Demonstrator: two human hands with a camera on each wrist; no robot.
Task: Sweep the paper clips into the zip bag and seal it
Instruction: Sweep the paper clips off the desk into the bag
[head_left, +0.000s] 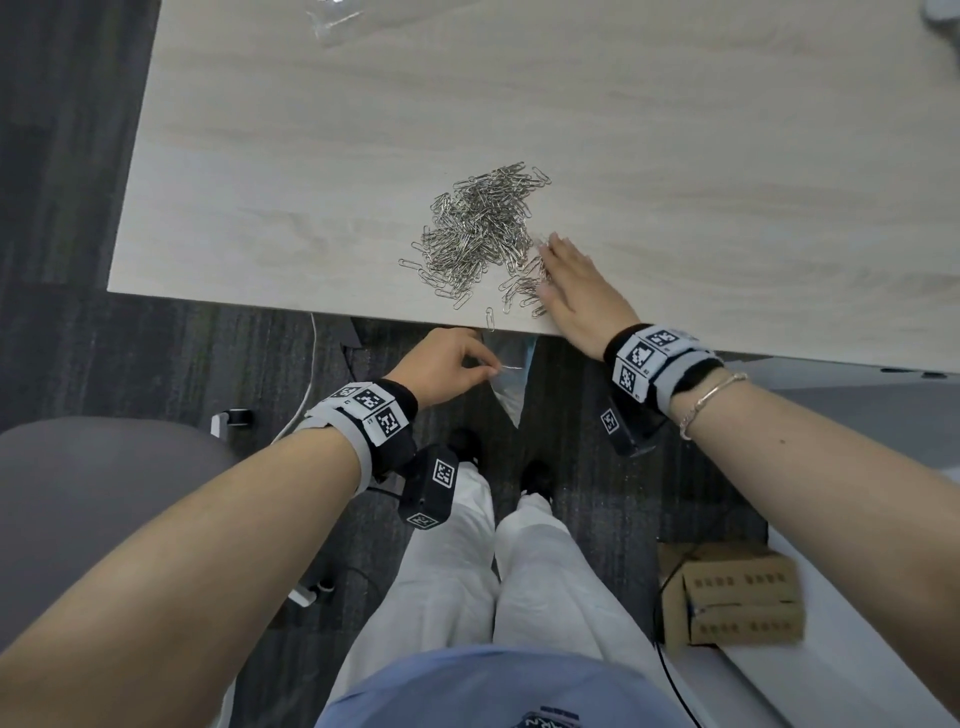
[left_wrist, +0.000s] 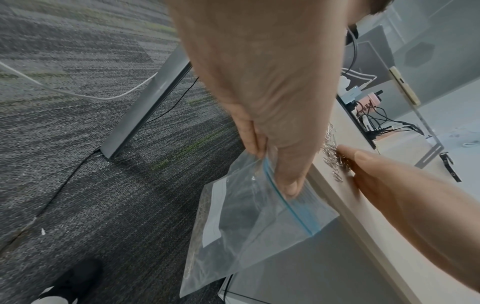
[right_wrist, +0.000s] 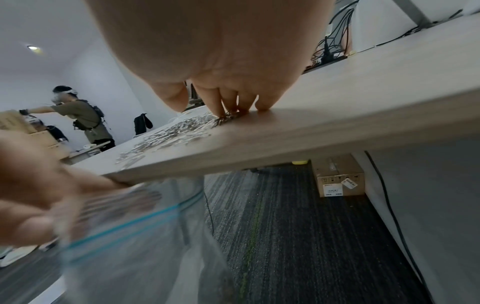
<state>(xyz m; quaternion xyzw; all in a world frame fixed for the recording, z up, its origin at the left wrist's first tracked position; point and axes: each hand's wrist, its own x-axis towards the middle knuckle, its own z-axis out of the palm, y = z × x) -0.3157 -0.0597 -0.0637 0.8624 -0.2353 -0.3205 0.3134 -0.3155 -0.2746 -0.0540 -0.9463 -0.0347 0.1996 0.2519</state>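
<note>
A heap of silver paper clips (head_left: 480, 234) lies on the light wood table (head_left: 311, 156) close to its front edge; the paper clips (right_wrist: 179, 131) also show in the right wrist view. My right hand (head_left: 569, 283) lies flat on the table at the heap's right side, fingers straight and touching the nearest clips. Below the edge, my left hand (head_left: 447, 364) pinches the top of a clear zip bag (left_wrist: 249, 222) with a blue seal strip, and the bag hangs over the floor. One clip (head_left: 489, 318) sits right at the table edge.
Another clear plastic bag (head_left: 337, 18) lies at the table's far edge. A grey chair (head_left: 93, 499) stands at my left, a cardboard box (head_left: 727, 597) on a low ledge at my right. Cables run over the carpet. Another person (right_wrist: 83, 117) works at a far table.
</note>
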